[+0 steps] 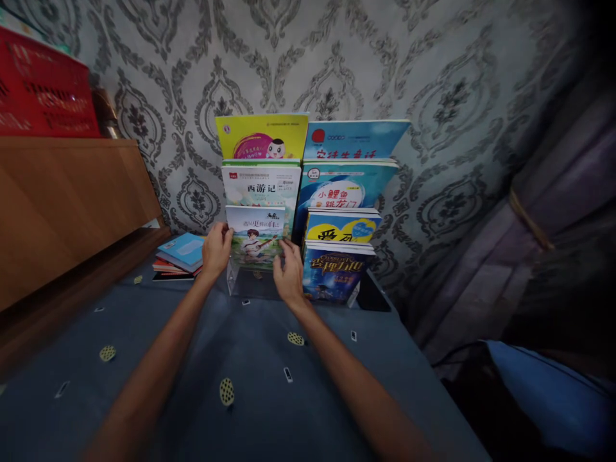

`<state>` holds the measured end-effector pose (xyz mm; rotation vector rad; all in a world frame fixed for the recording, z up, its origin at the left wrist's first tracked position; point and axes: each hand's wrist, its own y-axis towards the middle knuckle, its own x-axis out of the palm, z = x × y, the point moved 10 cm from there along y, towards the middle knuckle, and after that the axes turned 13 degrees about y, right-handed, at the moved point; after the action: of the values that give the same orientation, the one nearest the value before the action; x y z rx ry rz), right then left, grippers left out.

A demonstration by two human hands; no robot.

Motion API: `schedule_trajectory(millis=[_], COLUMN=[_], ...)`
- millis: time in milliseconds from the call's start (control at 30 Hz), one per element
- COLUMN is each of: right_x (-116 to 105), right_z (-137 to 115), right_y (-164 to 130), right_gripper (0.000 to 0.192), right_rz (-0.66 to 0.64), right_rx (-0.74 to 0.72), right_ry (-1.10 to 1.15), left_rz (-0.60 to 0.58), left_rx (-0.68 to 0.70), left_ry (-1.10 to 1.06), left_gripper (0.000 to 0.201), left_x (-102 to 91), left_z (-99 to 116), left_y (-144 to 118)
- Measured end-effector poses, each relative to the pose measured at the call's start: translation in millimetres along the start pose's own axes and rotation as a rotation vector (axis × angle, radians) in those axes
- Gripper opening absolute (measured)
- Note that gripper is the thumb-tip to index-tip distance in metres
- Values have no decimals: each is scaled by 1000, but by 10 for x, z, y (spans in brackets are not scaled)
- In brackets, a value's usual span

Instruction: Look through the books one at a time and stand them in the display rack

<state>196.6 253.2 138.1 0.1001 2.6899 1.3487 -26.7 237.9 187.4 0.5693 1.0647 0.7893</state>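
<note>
Between my two hands stands a small book (pixel 257 240) with a figure playing a guitar on its cover. My left hand (pixel 217 251) grips its left edge, and my right hand (pixel 289 271) has its fingers on the right edge. The book is upright in a clear stepped rack (pixel 255 285), in front of a pale book (pixel 269 183) and a yellow book (pixel 262 138). Right of my right hand, the rack's other column holds a dark blue book (pixel 337 276), a yellow-and-blue book (pixel 339 228) and two taller blue books, the front one (pixel 353 173) showing a fish title.
Left of the rack, a small stack of books (pixel 180 253) lies on the dark blue tablecloth (pixel 192 359). A wooden cabinet (pixel 72 205) with a red basket (pixel 45 90) on top borders the left. Patterned wallpaper rises behind; a tied curtain (pixel 543 212) hangs at right.
</note>
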Motion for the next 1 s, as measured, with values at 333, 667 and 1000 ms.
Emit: schedule_trajectory(millis=[333, 667, 1000], right_x=[-56, -79, 83], right_z=[-4, -91, -259], right_y=[-54, -169, -710], right_gripper=[43, 44, 42], right_rz=[-55, -109, -302], right_rx=[-2, 3, 49], right_ry=[42, 17, 68], left_rz=[-4, -3, -39], left_rx=[47, 38, 64], left_ry=[-43, -14, -55], left_gripper=[16, 17, 20], left_x=[-95, -146, -115], left_z=[67, 37, -75], left_y=[-151, -231, -407])
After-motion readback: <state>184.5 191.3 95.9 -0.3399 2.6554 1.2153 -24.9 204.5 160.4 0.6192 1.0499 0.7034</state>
